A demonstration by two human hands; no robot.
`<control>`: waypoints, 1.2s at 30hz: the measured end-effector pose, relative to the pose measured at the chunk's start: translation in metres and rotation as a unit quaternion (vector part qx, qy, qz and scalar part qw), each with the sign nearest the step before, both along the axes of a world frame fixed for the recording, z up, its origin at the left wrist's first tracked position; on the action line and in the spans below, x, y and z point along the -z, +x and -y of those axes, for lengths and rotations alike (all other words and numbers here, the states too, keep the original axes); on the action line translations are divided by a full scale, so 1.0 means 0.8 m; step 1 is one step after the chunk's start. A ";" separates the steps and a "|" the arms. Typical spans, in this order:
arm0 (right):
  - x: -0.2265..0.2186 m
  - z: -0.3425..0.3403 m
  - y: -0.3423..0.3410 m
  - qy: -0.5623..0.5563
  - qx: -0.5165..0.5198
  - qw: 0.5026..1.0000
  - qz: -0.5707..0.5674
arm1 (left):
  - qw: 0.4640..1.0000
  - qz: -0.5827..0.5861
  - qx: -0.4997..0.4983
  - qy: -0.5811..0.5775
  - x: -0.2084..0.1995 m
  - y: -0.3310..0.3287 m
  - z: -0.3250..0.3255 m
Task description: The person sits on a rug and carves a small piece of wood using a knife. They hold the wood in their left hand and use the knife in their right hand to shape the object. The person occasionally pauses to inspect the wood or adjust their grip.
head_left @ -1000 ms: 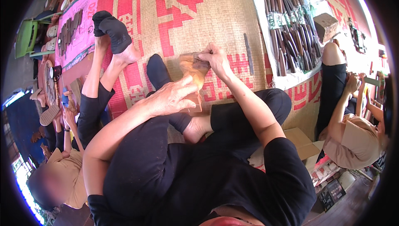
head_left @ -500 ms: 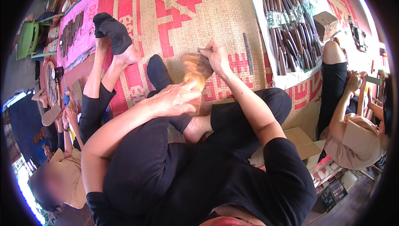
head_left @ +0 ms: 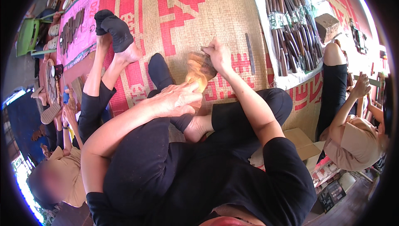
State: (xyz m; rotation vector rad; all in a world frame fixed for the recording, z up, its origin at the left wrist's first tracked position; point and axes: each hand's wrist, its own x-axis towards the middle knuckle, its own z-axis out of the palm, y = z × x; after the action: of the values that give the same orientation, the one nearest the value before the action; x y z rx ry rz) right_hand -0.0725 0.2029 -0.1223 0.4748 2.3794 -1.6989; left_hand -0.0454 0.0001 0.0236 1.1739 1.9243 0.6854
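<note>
My left hand (head_left: pixel 178 98) is wrapped round the lower part of a yellowish-brown wooden piece (head_left: pixel 196 76), which looks carved. It is held above my crossed legs, and its far end is darker and partly blurred. My right hand (head_left: pixel 218 57) is closed in a pinch beside that far end. A thin dark sliver shows at its fingertips, but its kind is too small to make out. The palm and fingers of the left hand hide the lower part of the wooden piece.
A dark flat strip (head_left: pixel 249 53) lies on the patterned straw mat (head_left: pixel 187 26). Several wooden-handled tools (head_left: pixel 294 35) rest on a white sheet at the right, beside a block (head_left: pixel 326 27). More tools lie on a pink cloth (head_left: pixel 85 39). Other people sit on both sides.
The far end of the wooden piece has shifted slightly and looks less smeared. My right hand has moved a little to the right; the left keeps its grip.
</note>
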 end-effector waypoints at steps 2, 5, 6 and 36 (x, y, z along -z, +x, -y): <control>0.007 -0.015 -0.001 -0.150 0.063 0.985 0.064 | 1.000 -0.001 -0.001 -0.007 0.002 0.002 0.000; -0.005 -0.022 0.005 -0.260 0.035 0.965 -0.012 | 1.000 0.019 -0.022 0.004 0.001 0.000 0.001; -0.019 -0.021 0.008 -0.216 -0.021 0.975 -0.037 | 0.999 0.024 -0.022 0.002 0.003 0.000 0.001; -0.014 -0.019 0.010 -0.255 -0.036 0.966 -0.005 | 0.997 0.055 -0.048 -0.024 -0.005 -0.004 -0.006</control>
State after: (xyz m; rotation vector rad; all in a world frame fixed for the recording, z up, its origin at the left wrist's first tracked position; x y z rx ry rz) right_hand -0.0643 0.2183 -0.1115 0.2864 1.8268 -2.1717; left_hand -0.0488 0.0051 0.0276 0.9994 1.9027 0.7360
